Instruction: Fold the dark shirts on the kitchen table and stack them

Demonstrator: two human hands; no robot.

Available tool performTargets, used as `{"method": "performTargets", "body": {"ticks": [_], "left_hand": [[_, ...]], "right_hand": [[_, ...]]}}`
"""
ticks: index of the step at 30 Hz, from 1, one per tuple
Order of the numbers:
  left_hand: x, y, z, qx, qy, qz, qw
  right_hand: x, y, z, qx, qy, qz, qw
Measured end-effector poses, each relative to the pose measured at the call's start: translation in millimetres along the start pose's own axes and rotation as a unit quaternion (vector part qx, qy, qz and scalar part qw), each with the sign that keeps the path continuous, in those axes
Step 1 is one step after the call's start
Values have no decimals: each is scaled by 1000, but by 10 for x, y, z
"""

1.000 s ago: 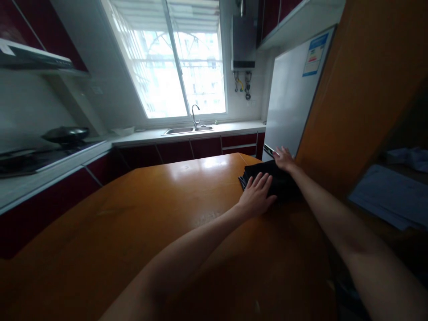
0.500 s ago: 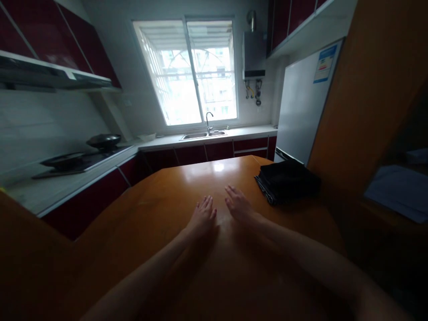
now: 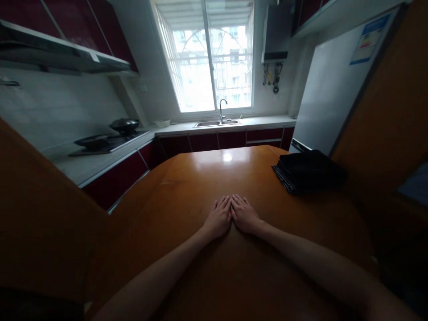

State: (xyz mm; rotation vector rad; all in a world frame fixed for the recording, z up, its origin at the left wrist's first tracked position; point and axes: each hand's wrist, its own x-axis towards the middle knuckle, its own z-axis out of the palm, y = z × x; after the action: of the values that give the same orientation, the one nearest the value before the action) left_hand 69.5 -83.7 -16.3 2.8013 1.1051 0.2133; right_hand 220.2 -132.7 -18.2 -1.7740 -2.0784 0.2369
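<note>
Palm down, my left hand point(image 3: 219, 217) lies flat on the wooden table point(image 3: 187, 183) with its fingers stretched forward. My right hand point(image 3: 245, 215) rests flat beside it, and the two hands touch at the fingers and thumbs. Neither holds anything. To the right of my right hand, a folded stack of black cloth point(image 3: 310, 171) lies near the table's right side; what kind of cloth item it is I cannot make out.
Beyond the table, a sink point(image 3: 209, 124) with a tap sits in the counter under a window. Two pans, one a wok point(image 3: 124, 125), stand on the stove point(image 3: 115, 143) at left. A fridge point(image 3: 329, 84) and a wooden panel point(image 3: 377, 116) rise on the right.
My hands have come down onto the tabletop and moved together until they touch. The camera view has tilted down and shifted left. The black cloth stays in place on the table.
</note>
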Motion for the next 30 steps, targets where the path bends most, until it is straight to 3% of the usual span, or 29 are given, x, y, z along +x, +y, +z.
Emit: {"method": "performTargets", "body": {"ticks": [10,30], "left_hand": [[152,-108,-40,-26,-22,52,998],[148,-133,21,-43,22,60,997]], "right_hand": [[19,102,-7,-9,10,28,1000],[-2,169,-26,-10,1,15,1000]]}}
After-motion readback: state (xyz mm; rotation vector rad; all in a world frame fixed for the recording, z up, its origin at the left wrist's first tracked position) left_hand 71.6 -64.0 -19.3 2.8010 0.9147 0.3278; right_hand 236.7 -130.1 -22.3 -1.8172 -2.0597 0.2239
